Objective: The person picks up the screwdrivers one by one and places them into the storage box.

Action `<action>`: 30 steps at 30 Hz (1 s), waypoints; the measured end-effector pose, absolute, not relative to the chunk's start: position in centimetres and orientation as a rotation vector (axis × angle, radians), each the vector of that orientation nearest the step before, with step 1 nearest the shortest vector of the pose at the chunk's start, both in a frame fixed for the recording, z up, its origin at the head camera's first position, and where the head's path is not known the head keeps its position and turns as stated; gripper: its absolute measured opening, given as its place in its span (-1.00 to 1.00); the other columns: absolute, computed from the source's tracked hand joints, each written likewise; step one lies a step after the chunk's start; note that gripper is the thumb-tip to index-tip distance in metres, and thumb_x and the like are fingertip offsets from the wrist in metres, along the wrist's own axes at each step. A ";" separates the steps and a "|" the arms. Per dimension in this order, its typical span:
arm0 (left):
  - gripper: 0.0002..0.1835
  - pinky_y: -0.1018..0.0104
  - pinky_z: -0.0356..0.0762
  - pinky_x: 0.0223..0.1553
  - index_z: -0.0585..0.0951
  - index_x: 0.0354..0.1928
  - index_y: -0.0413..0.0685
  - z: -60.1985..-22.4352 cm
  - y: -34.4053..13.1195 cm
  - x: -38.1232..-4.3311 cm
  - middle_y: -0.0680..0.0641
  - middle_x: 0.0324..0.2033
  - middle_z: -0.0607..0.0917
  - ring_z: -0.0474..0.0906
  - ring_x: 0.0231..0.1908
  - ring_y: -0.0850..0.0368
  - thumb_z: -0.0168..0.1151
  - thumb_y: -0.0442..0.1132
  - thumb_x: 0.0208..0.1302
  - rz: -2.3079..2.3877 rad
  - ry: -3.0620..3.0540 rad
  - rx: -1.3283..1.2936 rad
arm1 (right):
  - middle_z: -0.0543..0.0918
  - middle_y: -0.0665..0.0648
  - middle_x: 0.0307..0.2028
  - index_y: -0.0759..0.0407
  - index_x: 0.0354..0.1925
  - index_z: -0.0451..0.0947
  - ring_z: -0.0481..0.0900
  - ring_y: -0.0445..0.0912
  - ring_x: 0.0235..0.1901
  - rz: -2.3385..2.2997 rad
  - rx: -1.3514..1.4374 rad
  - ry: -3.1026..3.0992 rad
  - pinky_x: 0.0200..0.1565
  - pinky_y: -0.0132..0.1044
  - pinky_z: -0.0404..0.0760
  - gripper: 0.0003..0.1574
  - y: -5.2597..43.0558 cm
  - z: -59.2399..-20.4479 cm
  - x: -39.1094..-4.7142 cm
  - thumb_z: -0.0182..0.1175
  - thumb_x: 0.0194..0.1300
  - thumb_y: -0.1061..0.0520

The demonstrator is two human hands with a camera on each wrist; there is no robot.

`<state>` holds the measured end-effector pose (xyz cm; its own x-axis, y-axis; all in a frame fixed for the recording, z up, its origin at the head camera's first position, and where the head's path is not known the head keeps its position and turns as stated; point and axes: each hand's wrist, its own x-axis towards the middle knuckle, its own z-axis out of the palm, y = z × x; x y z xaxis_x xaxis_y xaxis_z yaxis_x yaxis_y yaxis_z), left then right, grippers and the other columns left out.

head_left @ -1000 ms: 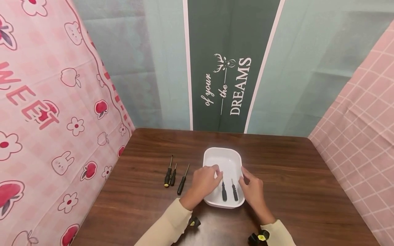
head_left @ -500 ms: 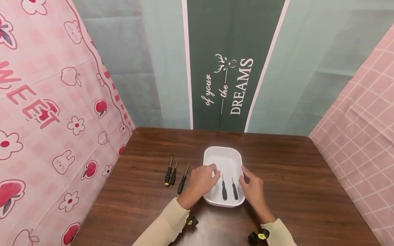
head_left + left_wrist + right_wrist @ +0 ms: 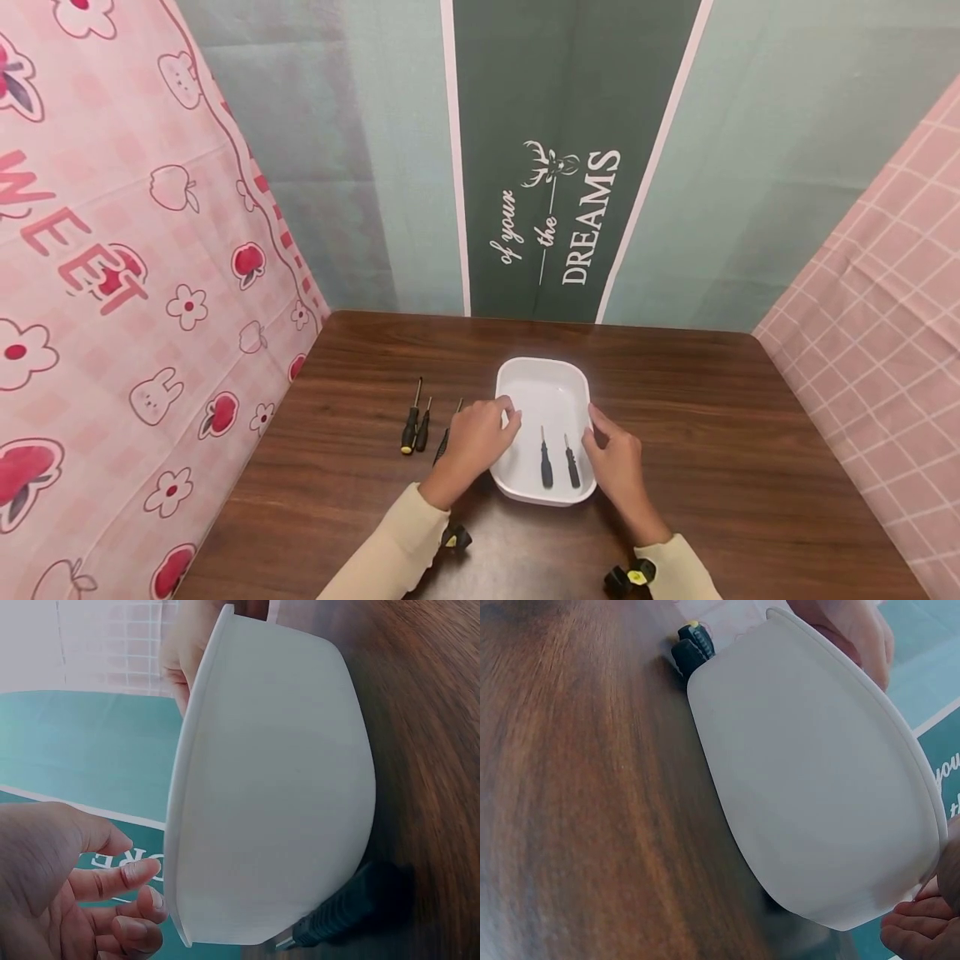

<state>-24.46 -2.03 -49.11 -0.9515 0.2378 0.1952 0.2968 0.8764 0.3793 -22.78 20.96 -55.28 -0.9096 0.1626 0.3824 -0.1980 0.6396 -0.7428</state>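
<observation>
White tray [image 3: 543,393]: on the wooden table [image 3: 750,433], only a short strip of wood between its far rim and the table's far edge.
Right rim: gripped by the right hand [image 3: 617,458].
Left rim: the left hand [image 3: 478,432] is above it, fingers loosely bent, grasping nothing.
Tray floor: two small black-handled screwdrivers [image 3: 547,467] lie apart in the near half, shafts pointing away; bare floor beyond them.
Left of tray: a yellow-ended screwdriver [image 3: 409,429] just beside a slimmer screwdriver [image 3: 423,429]; nearer the tray, a third screwdriver [image 3: 441,447], partly hidden behind the left hand.
Right side: wood runs on to the table's edge.
</observation>
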 end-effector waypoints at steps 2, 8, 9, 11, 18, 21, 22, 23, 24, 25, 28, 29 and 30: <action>-0.78 0.34 0.23 -0.64 0.66 -0.29 0.10 -49.3 -2.2 -24.4 0.15 -0.73 0.40 0.32 -0.66 0.22 0.19 0.03 0.42 -0.623 -2.898 -0.414 | 0.63 0.37 0.10 0.43 0.16 0.56 0.58 0.24 0.15 1.181 0.026 -2.446 0.13 0.01 0.47 -0.50 20.9 -55.2 -22.7 0.27 0.23 0.42; -0.79 0.30 0.27 -0.61 0.66 -0.31 0.09 -49.8 -3.0 -24.3 0.15 -0.70 0.42 0.34 -0.63 0.19 0.21 0.02 0.40 -0.621 -2.886 -0.403 | 0.63 0.36 0.11 0.42 0.16 0.56 0.58 0.23 0.16 1.186 0.013 -2.459 0.15 0.02 0.47 -0.49 20.9 -55.4 -22.5 0.28 0.23 0.41; -0.79 0.30 0.28 -0.60 0.66 -0.31 0.09 -49.8 -3.1 -24.3 0.14 -0.70 0.43 0.35 -0.62 0.18 0.20 0.01 0.40 -0.620 -2.888 -0.400 | 0.63 0.36 0.11 0.42 0.17 0.56 0.58 0.23 0.16 1.185 0.012 -2.461 0.15 0.02 0.47 -0.49 20.9 -55.4 -22.5 0.28 0.23 0.40; -0.78 0.29 0.30 -0.59 0.67 -0.29 0.07 -49.9 -3.5 -24.4 0.13 -0.67 0.47 0.37 -0.61 0.18 0.20 0.01 0.41 -0.623 -2.892 -0.389 | 0.62 0.36 0.11 0.41 0.17 0.56 0.58 0.23 0.16 1.181 0.012 -2.463 0.15 0.03 0.47 -0.49 20.9 -55.5 -22.5 0.29 0.23 0.40; -0.77 0.26 0.36 -0.55 0.69 -0.25 0.06 -50.2 -4.8 -24.2 0.06 -0.56 0.62 0.46 -0.56 0.15 0.20 0.02 0.40 -0.621 -2.887 -0.365 | 0.62 0.36 0.11 0.42 0.17 0.56 0.58 0.24 0.16 1.182 0.019 -2.465 0.14 0.04 0.48 -0.49 20.8 -55.6 -22.6 0.28 0.24 0.40; -0.78 0.27 0.34 -0.57 0.69 -0.25 0.06 -50.3 -5.3 -24.2 0.06 -0.56 0.62 0.44 -0.58 0.16 0.21 0.01 0.40 -0.648 -2.880 -0.356 | 0.61 0.36 0.12 0.42 0.18 0.55 0.57 0.23 0.17 1.186 0.013 -2.474 0.15 0.05 0.48 -0.49 20.7 -55.6 -22.5 0.27 0.25 0.39; -0.78 0.28 0.33 -0.58 0.69 -0.25 0.05 -50.4 -5.5 -24.1 0.06 -0.57 0.61 0.43 -0.58 0.16 0.22 0.01 0.39 -0.658 -2.878 -0.352 | 0.61 0.36 0.13 0.42 0.19 0.55 0.57 0.23 0.17 1.188 0.011 -2.475 0.15 0.06 0.48 -0.49 20.7 -55.7 -22.5 0.27 0.25 0.39; -0.78 0.29 0.32 -0.58 0.70 -0.25 0.05 -50.4 -5.6 -24.1 0.06 -0.58 0.61 0.42 -0.59 0.16 0.22 0.00 0.39 -0.666 -2.877 -0.350 | 0.61 0.36 0.13 0.42 0.19 0.55 0.57 0.23 0.17 1.190 0.010 -2.476 0.15 0.06 0.48 -0.49 20.6 -55.7 -22.5 0.27 0.26 0.39; -0.79 0.29 0.31 -0.59 0.69 -0.25 0.05 -50.5 -5.7 -24.1 0.06 -0.58 0.59 0.41 -0.59 0.16 0.22 0.00 0.39 -0.673 -2.875 -0.348 | 0.61 0.36 0.13 0.42 0.19 0.55 0.57 0.24 0.17 1.191 0.009 -2.475 0.15 0.06 0.48 -0.49 20.6 -55.7 -22.4 0.27 0.25 0.39; -0.79 0.29 0.31 -0.59 0.69 -0.25 0.05 -50.6 -5.8 -24.1 0.07 -0.58 0.59 0.41 -0.59 0.16 0.22 0.00 0.39 -0.675 -2.873 -0.344 | 0.61 0.36 0.13 0.42 0.19 0.55 0.57 0.23 0.17 1.190 0.007 -2.473 0.15 0.06 0.48 -0.49 20.6 -55.7 -22.4 0.27 0.25 0.39; -0.79 0.28 0.32 -0.59 0.69 -0.26 0.06 -50.8 -5.9 -24.0 0.07 -0.59 0.58 0.43 -0.58 0.15 0.22 0.00 0.38 -0.682 -2.873 -0.339 | 0.62 0.36 0.12 0.42 0.17 0.56 0.58 0.23 0.17 1.188 0.013 -2.458 0.15 0.04 0.48 -0.49 20.6 -55.8 -22.3 0.28 0.23 0.40; -0.79 0.27 0.33 -0.58 0.69 -0.26 0.06 -50.9 -5.9 -24.0 0.07 -0.59 0.58 0.44 -0.58 0.15 0.22 0.00 0.38 -0.683 -2.873 -0.338 | 0.62 0.36 0.11 0.42 0.17 0.56 0.58 0.23 0.16 1.185 0.017 -2.454 0.14 0.03 0.48 -0.49 20.6 -55.8 -22.3 0.28 0.23 0.40; -0.79 0.27 0.34 -0.58 0.69 -0.27 0.06 -51.0 -5.9 -24.0 0.07 -0.59 0.58 0.44 -0.57 0.15 0.22 0.00 0.38 -0.688 -2.871 -0.337 | 0.62 0.36 0.11 0.42 0.16 0.56 0.58 0.22 0.16 1.183 0.022 -2.449 0.14 0.03 0.47 -0.49 20.6 -55.8 -22.3 0.29 0.22 0.41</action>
